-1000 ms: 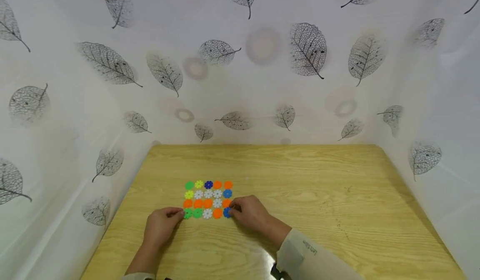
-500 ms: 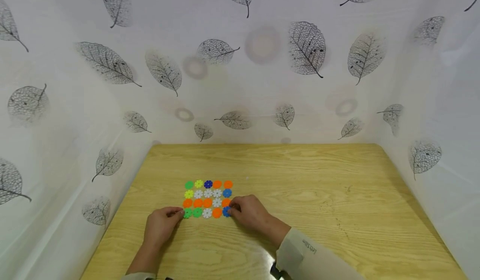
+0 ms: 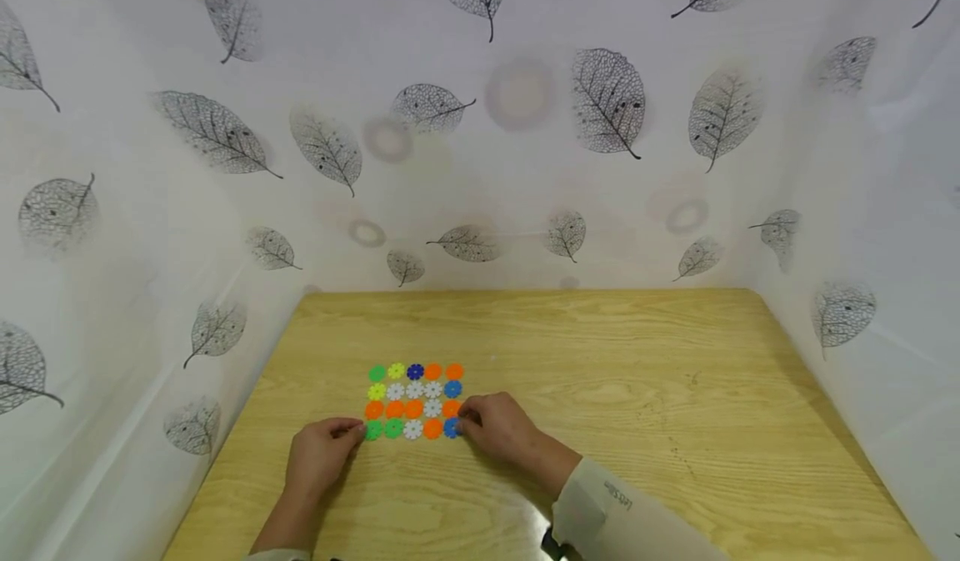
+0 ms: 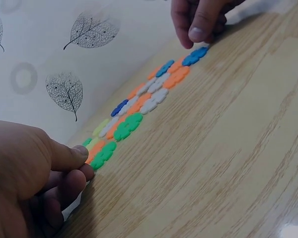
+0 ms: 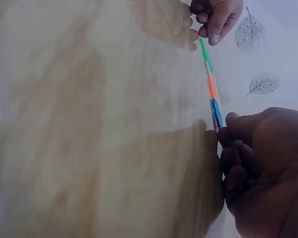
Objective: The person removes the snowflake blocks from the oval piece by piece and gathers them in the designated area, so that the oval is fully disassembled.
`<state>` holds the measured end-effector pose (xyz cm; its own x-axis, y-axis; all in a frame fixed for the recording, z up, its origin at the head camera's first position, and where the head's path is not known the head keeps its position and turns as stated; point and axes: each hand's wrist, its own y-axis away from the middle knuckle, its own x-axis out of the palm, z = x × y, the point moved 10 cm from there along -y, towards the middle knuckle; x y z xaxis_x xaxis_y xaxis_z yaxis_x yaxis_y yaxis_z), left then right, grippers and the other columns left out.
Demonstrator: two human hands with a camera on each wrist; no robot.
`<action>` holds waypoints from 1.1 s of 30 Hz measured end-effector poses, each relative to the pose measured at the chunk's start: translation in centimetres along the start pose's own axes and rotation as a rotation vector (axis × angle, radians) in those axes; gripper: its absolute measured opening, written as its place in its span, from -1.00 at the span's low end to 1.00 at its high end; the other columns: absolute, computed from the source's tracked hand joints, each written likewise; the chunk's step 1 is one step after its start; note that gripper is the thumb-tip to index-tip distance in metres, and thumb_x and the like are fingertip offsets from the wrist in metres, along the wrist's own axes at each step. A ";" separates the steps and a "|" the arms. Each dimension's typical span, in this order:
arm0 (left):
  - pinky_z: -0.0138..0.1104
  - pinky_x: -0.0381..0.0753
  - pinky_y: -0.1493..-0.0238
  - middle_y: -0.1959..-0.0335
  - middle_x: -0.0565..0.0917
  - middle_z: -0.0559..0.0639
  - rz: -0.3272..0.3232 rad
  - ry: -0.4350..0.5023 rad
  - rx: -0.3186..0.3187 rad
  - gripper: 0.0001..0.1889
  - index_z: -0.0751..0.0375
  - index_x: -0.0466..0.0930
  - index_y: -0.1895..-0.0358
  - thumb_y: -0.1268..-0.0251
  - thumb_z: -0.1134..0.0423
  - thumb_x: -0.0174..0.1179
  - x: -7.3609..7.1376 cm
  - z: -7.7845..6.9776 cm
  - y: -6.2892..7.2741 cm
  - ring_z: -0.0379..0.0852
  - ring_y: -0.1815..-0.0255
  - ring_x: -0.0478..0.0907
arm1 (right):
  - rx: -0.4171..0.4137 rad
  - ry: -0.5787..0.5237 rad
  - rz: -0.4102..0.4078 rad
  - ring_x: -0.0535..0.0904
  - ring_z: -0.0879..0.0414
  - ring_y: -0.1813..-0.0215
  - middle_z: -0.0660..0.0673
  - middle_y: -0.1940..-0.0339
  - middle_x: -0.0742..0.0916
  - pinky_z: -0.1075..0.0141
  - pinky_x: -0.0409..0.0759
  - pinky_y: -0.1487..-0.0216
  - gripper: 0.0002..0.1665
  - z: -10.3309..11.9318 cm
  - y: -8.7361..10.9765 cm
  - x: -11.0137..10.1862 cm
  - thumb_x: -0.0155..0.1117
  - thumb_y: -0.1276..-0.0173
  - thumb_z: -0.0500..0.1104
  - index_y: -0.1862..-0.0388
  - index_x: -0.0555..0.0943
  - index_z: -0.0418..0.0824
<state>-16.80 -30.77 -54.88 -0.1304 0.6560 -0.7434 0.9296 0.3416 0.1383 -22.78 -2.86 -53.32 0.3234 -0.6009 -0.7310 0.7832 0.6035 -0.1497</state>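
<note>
Flat, notched plastic snowflake discs lie on the table in several tidy rows, coloured green, yellow, orange, white and blue. At the near left corner is a green disc [image 3: 373, 429]; my left hand [image 3: 318, 457] pinches at its outer edge with thumb and forefinger, the other fingers curled under. My right hand [image 3: 498, 428] does likewise at the near right corner, its thumb and forefinger at the edge of a blue disc [image 3: 451, 428]. In the left wrist view the green disc [image 4: 104, 155] sits flat right by the fingertips. The right wrist view shows the blue disc [image 5: 216, 113] nearly edge-on.
A wood-grain table [image 3: 637, 378] carries the discs left of its middle. White sheeting [image 3: 525, 169] printed with dark leaves rises behind the table and along both sides. A bright reflection shows on the tabletop near the right sleeve [image 3: 622, 511].
Both hands stay at the two near corner discs, and the rows keep their arrangement. The head view has shifted very slightly.
</note>
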 end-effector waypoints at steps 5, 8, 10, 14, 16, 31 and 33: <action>-0.27 0.60 0.27 0.27 0.77 -0.08 0.000 -0.019 0.003 -0.74 0.18 0.83 0.06 -0.41 0.08 0.36 -0.1 0.0 -0.3 -0.12 0.26 0.63 | -0.006 -0.013 -0.008 0.65 0.33 0.27 0.10 0.31 0.80 0.39 0.65 0.17 -0.85 -0.3 0.0 -0.3 0.38 -0.47 -0.13 0.11 0.78 -0.17; -0.25 0.58 0.23 0.24 0.78 -0.08 0.000 -0.026 0.005 -0.75 0.16 0.83 0.07 -0.40 0.08 0.36 -0.1 0.1 -0.5 -0.10 0.21 0.63 | -0.008 -0.031 -0.009 0.68 0.32 0.23 0.07 0.27 0.82 0.38 0.66 0.14 -0.83 -0.5 0.0 -0.5 0.37 -0.47 -0.14 0.08 0.77 -0.19; -0.25 0.57 0.24 0.25 0.77 -0.08 0.004 -0.020 0.004 -0.76 0.16 0.83 0.08 -0.41 0.09 0.36 -0.1 0.1 -0.6 -0.09 0.22 0.62 | -0.008 -0.044 -0.011 0.69 0.31 0.21 0.05 0.25 0.82 0.38 0.67 0.12 -0.82 -0.7 0.1 -0.7 0.37 -0.47 -0.15 0.06 0.77 -0.20; -0.27 0.54 0.24 0.27 0.76 -0.08 0.004 -0.004 -0.001 -0.77 0.16 0.82 0.06 -0.42 0.10 0.34 -0.1 0.1 -0.8 -0.09 0.23 0.59 | 0.004 -0.072 -0.004 0.69 0.31 0.20 0.06 0.24 0.82 0.36 0.67 0.12 -0.80 -1.2 0.4 -1.0 0.35 -0.49 -0.14 0.04 0.77 -0.20; -0.25 0.55 0.22 0.24 0.76 -0.07 -0.002 0.008 0.002 -0.75 0.16 0.81 0.04 -0.43 0.08 0.33 -0.1 -0.2 -0.9 -0.07 0.21 0.60 | 0.014 -0.094 -0.002 0.68 0.31 0.19 0.08 0.23 0.81 0.35 0.67 0.10 -0.79 -1.6 0.6 -1.3 0.35 -0.49 -0.13 0.02 0.76 -0.20; -0.20 0.70 0.00 0.04 0.79 0.00 0.015 0.207 0.115 -0.71 0.15 0.79 -0.01 -0.46 0.02 0.33 1.1 -4.1 -1.2 0.00 -0.04 0.68 | 0.111 -0.082 -0.030 0.67 0.01 -0.08 -0.07 -0.03 0.77 0.08 0.66 -0.08 -0.58 -3.8 2.4 -5.2 0.36 -0.49 -0.02 -0.18 0.70 -0.23; -0.20 0.72 0.00 0.04 0.79 0.01 0.012 0.232 0.141 -0.71 0.16 0.80 0.01 -0.45 0.03 0.34 1.3 -4.9 -1.2 0.03 -0.06 0.69 | 0.108 -0.068 -0.017 0.65 -0.03 -0.13 -0.09 -0.11 0.75 0.02 0.64 -0.14 -0.54 -4.0 2.8 -5.6 0.34 -0.51 0.03 -0.22 0.68 -0.22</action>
<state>-19.78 -27.06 -52.84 -0.1796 0.8014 -0.5705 0.9682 0.2466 0.0416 -24.49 4.25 -52.32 0.3420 -0.6465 -0.6819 0.8401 0.5355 -0.0864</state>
